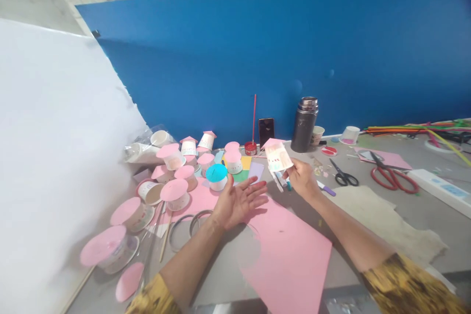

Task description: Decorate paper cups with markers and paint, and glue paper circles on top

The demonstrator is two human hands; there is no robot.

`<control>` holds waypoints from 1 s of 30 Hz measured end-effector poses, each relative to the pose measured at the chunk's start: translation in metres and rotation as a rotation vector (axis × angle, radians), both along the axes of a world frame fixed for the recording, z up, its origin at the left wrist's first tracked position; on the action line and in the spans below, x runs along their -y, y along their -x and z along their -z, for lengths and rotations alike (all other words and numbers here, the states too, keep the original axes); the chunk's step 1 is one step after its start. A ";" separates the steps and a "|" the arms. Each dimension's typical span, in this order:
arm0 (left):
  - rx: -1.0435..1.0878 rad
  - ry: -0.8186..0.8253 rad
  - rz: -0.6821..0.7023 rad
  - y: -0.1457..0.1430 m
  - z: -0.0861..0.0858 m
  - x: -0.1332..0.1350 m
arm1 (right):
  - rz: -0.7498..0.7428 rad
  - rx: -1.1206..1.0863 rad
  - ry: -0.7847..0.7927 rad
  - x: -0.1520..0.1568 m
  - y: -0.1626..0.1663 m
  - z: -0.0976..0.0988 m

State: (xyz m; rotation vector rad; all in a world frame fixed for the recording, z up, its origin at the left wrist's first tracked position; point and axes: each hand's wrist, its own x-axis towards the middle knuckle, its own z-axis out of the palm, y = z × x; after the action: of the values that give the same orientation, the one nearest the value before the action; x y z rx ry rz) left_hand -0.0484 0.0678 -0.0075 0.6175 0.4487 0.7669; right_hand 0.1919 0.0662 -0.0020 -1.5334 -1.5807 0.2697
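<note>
My left hand (240,201) is open, palm up, fingers stretched out above the table, holding nothing. Just behind it stands a paper cup with a teal lid (217,176). My right hand (302,178) is closed on a decorated paper cup with a pink cone top (278,155), held tilted above the table. A large pink paper sheet (290,260) with a round cut-out lies under both forearms. Several markers (279,180) lie beneath the held cup.
Several pink-lidded paper cups (176,195) crowd the left side beside a white board (44,157). A steel flask (304,124), phone (266,131), red tin with a stick (250,147), black scissors (344,175), red scissors (392,176), a power strip (441,190) and coloured sticks (415,130) lie before the blue wall.
</note>
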 end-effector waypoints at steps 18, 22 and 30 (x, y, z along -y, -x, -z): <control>-0.139 0.055 -0.152 -0.011 -0.003 0.017 | 0.000 0.260 -0.119 0.024 0.040 -0.001; -0.089 0.063 -0.200 -0.010 -0.005 0.016 | -0.077 0.330 -0.184 0.028 0.042 -0.002; -0.060 0.011 -0.244 -0.011 -0.011 0.017 | -0.132 0.189 -0.062 0.025 0.045 -0.005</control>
State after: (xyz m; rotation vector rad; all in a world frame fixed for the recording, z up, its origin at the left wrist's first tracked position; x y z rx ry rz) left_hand -0.0376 0.0504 0.0035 0.5835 0.5904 0.9783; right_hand 0.1466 0.0411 0.0028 -1.4434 -1.8257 0.1508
